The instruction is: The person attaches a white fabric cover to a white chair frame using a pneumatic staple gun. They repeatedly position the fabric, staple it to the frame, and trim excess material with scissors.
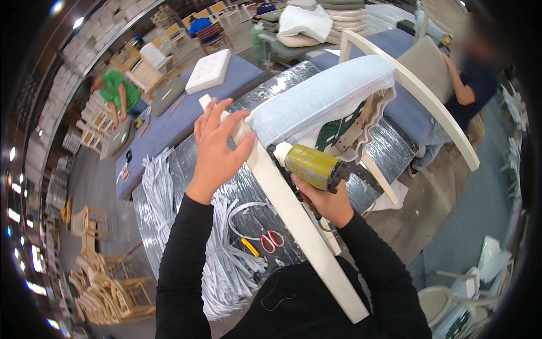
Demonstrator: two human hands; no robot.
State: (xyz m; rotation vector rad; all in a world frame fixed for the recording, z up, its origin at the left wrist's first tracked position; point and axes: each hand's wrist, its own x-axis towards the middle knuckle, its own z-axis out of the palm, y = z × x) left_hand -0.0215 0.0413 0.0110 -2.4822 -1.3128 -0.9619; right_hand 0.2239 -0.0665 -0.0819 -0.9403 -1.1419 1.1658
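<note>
From here I see the chair, pale-framed with a light blue seat, tipped on its side over the film-wrapped worktop. The person's left hand is spread, fingers and thumb about the chair's near rail. The right hand is wrapped around a yellow-green power tool, its pale nose just beside the chair's seat edge; whether they touch, I can't tell. Left of the chair lie white strips, red-handled scissors and a yellow cutter. Beyond the chair, to its left, sits a white tufted cushion; to its right stands a dark-shirted co-worker.
</note>
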